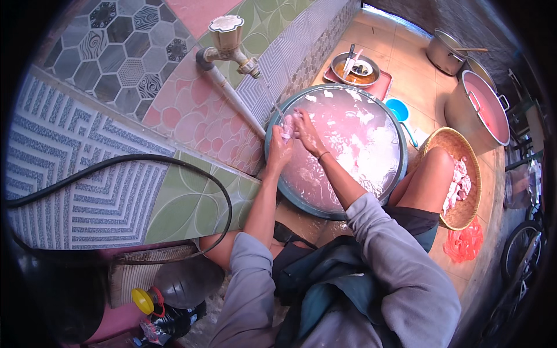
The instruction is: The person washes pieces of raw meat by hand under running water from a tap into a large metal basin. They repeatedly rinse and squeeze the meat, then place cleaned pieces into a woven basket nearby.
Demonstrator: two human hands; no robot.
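Note:
Over the left side of a wide round tub (282,185), both hands hold one small pale pink piece of raw meat (287,126), probably chicken. My left hand (280,145) grips it from below. My right hand (307,132) has its fingers on the other side. From a wall tap (229,50) a thin stream of water (270,93) falls onto the piece. Cloudy pinkish water (322,165) with bright reflections fills the tub. To the right, past my knee, a woven bamboo basket (475,195) holds several pieces of pale raw meat (459,185).
Behind the tub, a metal bowl (337,65) with knives stands on a red tray (384,87). A blue dipper (398,109) lies beside the tub. Large metal pots (461,115) line the right. A red plastic bag (464,241), black hose (174,160) and plastic jug (187,278) are nearby.

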